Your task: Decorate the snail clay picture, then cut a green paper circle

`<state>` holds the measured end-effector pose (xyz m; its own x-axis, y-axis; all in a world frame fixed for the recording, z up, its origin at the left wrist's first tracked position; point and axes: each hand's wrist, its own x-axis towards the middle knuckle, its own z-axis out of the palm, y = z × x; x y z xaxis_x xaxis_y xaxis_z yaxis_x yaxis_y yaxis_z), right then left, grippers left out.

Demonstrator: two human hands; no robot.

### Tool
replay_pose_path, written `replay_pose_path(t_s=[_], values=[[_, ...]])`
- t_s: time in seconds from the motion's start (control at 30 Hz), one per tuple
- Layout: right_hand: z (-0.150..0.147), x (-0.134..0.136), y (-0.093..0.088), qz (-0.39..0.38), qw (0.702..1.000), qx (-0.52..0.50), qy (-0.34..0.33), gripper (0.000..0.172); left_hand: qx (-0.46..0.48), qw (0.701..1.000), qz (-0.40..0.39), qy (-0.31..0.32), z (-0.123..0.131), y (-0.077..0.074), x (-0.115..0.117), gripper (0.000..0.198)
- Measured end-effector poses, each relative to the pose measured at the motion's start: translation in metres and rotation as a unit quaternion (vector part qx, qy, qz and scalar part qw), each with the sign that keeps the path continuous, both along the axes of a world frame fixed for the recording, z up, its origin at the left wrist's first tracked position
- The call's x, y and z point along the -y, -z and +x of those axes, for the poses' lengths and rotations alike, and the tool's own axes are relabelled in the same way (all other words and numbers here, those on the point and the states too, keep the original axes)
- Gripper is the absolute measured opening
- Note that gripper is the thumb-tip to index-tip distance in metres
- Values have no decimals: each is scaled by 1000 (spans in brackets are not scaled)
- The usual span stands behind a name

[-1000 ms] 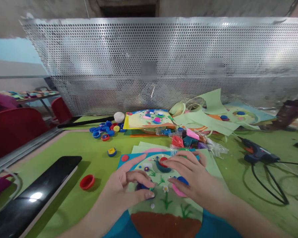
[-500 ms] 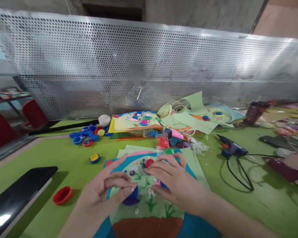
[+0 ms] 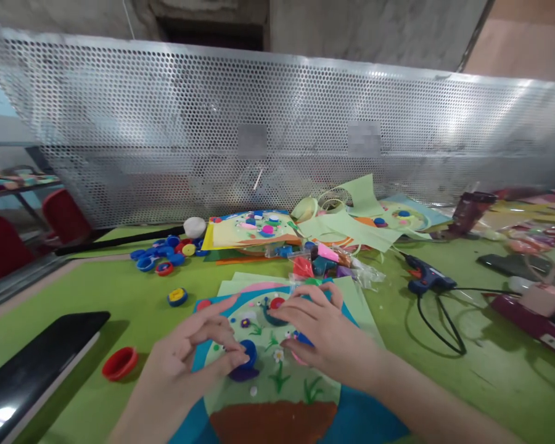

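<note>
A craft picture (image 3: 263,385) lies in front of me, with a blue border, a pale green middle, brown ground and small clay flowers and grass. My left hand (image 3: 189,351) is over its left side, thumb and fingertips closed together at the rim of a blue bottle cap (image 3: 248,353) that sits on a purple clay base (image 3: 244,374). My right hand (image 3: 321,336) rests on the right side, fingers stretched and thumb apart. Its fingertips are beside a red cap (image 3: 277,303) on a dark clay body. Its palm partly hides a pink-and-blue piece (image 3: 303,339).
A red cap (image 3: 120,364) and a black phone (image 3: 41,364) lie at left. Several blue caps (image 3: 160,251) are piled farther back, near bagged clay (image 3: 324,262) and finished pictures (image 3: 254,228). A glue gun (image 3: 428,275) with its cable lies at right, before a perforated metal panel (image 3: 296,98).
The view shifts slightly. My left fingertips shift a little on the blue cap, and my right hand moves slightly, showing more of the dark clay below the red cap.
</note>
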<state>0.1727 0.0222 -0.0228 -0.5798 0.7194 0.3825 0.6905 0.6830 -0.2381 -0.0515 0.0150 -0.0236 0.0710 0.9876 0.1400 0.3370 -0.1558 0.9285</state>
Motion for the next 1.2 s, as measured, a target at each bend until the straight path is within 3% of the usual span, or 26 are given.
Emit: replay_pose_path(t_s=[0.07, 0.17, 0.27, 0.37, 0.47, 0.67, 0.83, 0.93, 1.07, 1.2], values=[[0, 1, 0, -5, 1000, 6, -6, 29, 13, 1000, -25, -15, 3, -1, 2, 57], [0, 2, 2, -2, 1000, 14, -14, 32, 42, 997, -64, -16, 10, -2, 5, 59], [1, 2, 3, -4, 1000, 16, -17, 34, 38, 999, -29, -5, 12, 1, 6, 73], [-1, 2, 4, -21, 999, 8, -37, 49, 19, 999, 26, 6, 9, 8, 6, 95], [-8, 4, 5, -40, 998, -28, -44, 63, 35, 999, 27, 20, 9, 18, 8, 104], [-23, 8, 4, -67, 993, -94, -29, 63, 8, 993, 21, 119, 18, 35, 13, 78], [-19, 8, 1, -73, 992, -101, -12, 57, -88, 981, 98, 142, 18, 28, 20, 64], [-18, 5, 3, -72, 992, -100, 3, 59, -179, 954, 182, 158, 18, 21, 28, 59], [-23, 4, 5, -49, 992, -108, 32, 67, -274, 903, 262, 204, 20, 17, 36, 67], [-22, 6, 3, -26, 994, -101, 23, 71, -335, 866, 333, 165, 19, 18, 39, 60]])
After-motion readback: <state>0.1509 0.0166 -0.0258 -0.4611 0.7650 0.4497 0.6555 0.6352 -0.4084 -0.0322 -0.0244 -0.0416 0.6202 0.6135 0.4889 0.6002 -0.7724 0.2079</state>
